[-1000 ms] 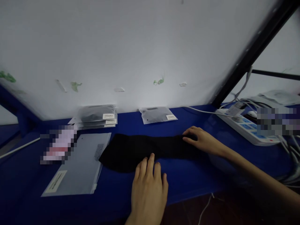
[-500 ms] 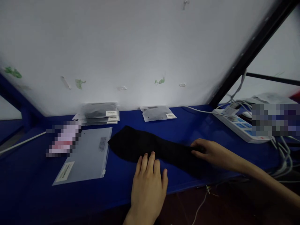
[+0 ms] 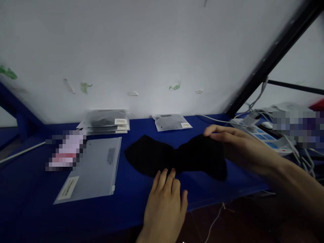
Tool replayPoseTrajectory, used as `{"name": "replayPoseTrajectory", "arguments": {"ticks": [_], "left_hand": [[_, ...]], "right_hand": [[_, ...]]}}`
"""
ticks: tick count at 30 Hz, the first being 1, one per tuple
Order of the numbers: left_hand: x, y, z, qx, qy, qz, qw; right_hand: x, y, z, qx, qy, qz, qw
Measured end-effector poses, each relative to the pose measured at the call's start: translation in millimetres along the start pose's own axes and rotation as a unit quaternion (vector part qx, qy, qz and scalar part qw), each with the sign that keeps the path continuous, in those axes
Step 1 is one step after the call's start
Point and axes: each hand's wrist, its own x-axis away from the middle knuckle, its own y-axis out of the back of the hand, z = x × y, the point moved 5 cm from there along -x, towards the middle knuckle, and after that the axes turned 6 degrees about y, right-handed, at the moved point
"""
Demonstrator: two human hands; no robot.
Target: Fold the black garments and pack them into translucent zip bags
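A black cloth piece (image 3: pixel 150 157) lies across the blue tabletop, wide at both ends and narrow in the middle, somewhat like a bow. My right hand (image 3: pixel 235 145) pinches the upper edge of its right end, which stands raised off the table. Some of those fingers are hidden behind the cloth. At the lower edge near the narrow middle, my left hand (image 3: pixel 165 199) rests flat with fingers stretched out, the tips touching the cloth. Left of the cloth lies a flat frosted zip bag (image 3: pixel 97 168) with a white label and a slider.
Several filled, labelled frosted bags (image 3: pixel 106 119) are stacked by the wall. Another filled bag (image 3: pixel 170 122) lies right of them. A blurred pink item (image 3: pixel 67 148) is at the left. A white power strip (image 3: pixel 268 138) with cables stands at the right, and the table's front edge runs below my hands.
My right hand has moved up and lifted the right end of the black cloth, which now spreads wide instead of lying long and narrow. My left hand stays nearly in place.
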Motion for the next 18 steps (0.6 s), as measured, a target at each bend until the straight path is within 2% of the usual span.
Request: {"name": "replayPoseTrajectory", "arguments": {"ticks": [2, 3, 5, 8, 11, 13, 16, 18], "left_hand": [[0, -0.2, 0, 0.014, -0.006, -0.003, 1.000], [0, -0.1, 1, 0.019, -0.006, -0.007, 1.000], [0, 0.2, 2, 0.030, -0.003, -0.018, 0.999], [1, -0.7, 3, 0.042, 0.004, -0.021, 0.999], [3, -3.3, 6, 0.048, 0.015, -0.014, 0.999], [4, -4.5, 7, 0.056, 0.018, -0.012, 0.998], [4, -3.0, 7, 0.080, 0.006, -0.015, 0.997], [3, -0.1, 7, 0.100, 0.002, -0.014, 0.995]], "right_hand": [[-19, -27, 11, -0.188, -0.044, 0.065, 0.979], [-28, -41, 17, -0.236, -0.057, 0.094, 0.965], [-48, -69, 24, -0.274, -0.074, 0.131, 0.950], [-75, -115, 22, -0.263, -0.083, 0.180, 0.944], [-92, -155, 8, -0.174, -0.087, 0.235, 0.952], [-98, -171, -1, -0.075, -0.064, 0.260, 0.961], [-102, -175, -2, 0.137, 0.053, 0.247, 0.958], [-101, -170, 2, 0.275, 0.140, 0.215, 0.927]]}}
